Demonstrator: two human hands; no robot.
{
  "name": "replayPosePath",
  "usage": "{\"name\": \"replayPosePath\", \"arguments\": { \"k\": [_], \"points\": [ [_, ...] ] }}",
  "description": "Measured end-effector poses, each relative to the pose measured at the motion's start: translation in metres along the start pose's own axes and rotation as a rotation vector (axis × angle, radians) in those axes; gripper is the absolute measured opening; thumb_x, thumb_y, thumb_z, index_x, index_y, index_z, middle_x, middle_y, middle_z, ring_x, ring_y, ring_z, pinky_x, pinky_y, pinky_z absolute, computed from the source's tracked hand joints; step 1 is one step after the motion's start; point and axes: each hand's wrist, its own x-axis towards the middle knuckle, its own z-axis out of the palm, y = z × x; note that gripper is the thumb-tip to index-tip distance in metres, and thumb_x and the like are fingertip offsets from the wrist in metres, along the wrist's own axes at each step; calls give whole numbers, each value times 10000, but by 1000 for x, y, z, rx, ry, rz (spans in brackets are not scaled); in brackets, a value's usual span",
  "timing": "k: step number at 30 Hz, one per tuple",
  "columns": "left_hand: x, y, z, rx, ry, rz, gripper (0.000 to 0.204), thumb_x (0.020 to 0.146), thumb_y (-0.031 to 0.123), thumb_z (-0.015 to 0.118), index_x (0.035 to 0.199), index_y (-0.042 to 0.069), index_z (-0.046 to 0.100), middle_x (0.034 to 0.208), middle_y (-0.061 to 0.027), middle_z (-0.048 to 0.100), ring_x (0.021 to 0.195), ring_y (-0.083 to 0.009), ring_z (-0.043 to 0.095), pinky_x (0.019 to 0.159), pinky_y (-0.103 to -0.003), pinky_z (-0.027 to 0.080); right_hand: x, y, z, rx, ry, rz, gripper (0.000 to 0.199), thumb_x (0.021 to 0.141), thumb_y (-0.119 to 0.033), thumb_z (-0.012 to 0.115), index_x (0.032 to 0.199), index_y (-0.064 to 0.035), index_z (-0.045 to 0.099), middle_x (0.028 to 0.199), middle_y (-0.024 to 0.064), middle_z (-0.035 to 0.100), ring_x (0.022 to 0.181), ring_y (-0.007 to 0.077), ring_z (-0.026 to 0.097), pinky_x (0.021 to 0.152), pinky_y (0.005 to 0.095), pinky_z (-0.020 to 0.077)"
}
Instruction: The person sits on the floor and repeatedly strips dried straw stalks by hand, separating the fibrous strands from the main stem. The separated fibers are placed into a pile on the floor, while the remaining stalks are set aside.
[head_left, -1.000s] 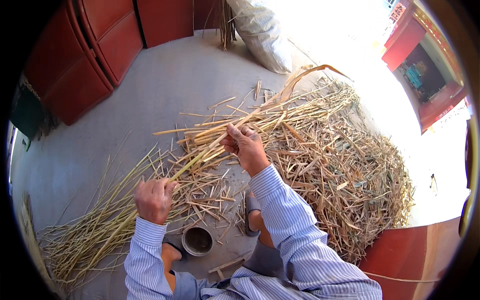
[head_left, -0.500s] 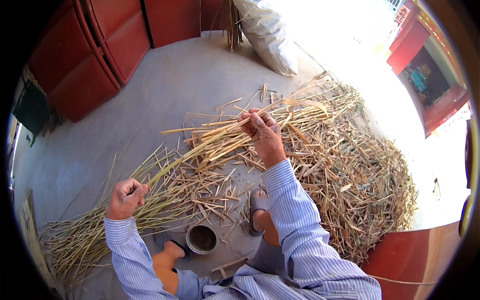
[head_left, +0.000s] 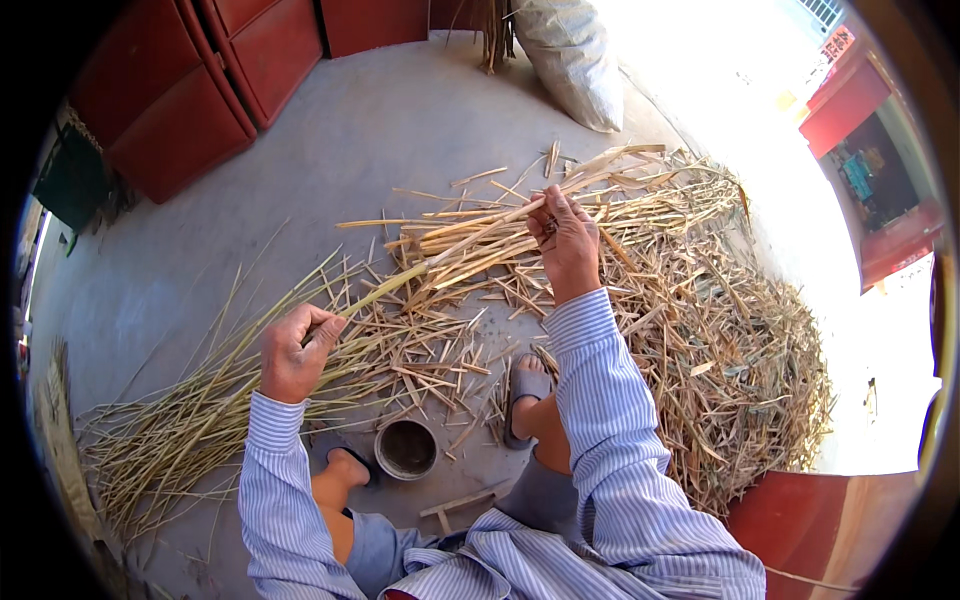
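Note:
A long, thin plant stalk [head_left: 388,289], greenish yellow at its left and dry and pale further right, stretches slantwise between my hands. My left hand [head_left: 296,352] is closed in a fist around its lower-left end. Higher up and to the right, my right hand [head_left: 567,245] pinches the stalk between thumb and fingers, with a dry leafy end [head_left: 610,160] reaching past it. Below my left hand lies a heap of thin greenish stalks [head_left: 190,430]. Beneath my right hand is a bundle of yellow dry stalks [head_left: 465,240].
A large pile of dry husks and leaf scraps [head_left: 730,370] spreads at the right. A round pot [head_left: 406,449] stands between my feet, near a small wooden frame [head_left: 465,508]. Further off are a whitish sack [head_left: 570,65] and red panels [head_left: 165,100].
Both hands have moved up and to the right, still holding the stalk. The whole view has shifted slightly too.

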Motion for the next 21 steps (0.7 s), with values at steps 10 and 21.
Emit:
{"name": "replayPosePath", "arguments": {
  "k": [10,21],
  "points": [
    [5,-8,12,-45,-53,-11,248,867,224,722,800,4,628,650,-93,624,579,-156,569,530,-308,431,-38,32,35,-93,-269,176,190,947,-189,632,1055,-38,591,965,97,701,866,178,694,731,272,586],
    [-12,3,8,191,-6,119,243,845,252,726,790,45,611,669,-122,630,590,-301,604,526,-393,437,-3,-3,-8,-178,87,8,237,892,-280,718,889,-64,621,764,39,674,634,97,645,534,189,497]
  ]
}}
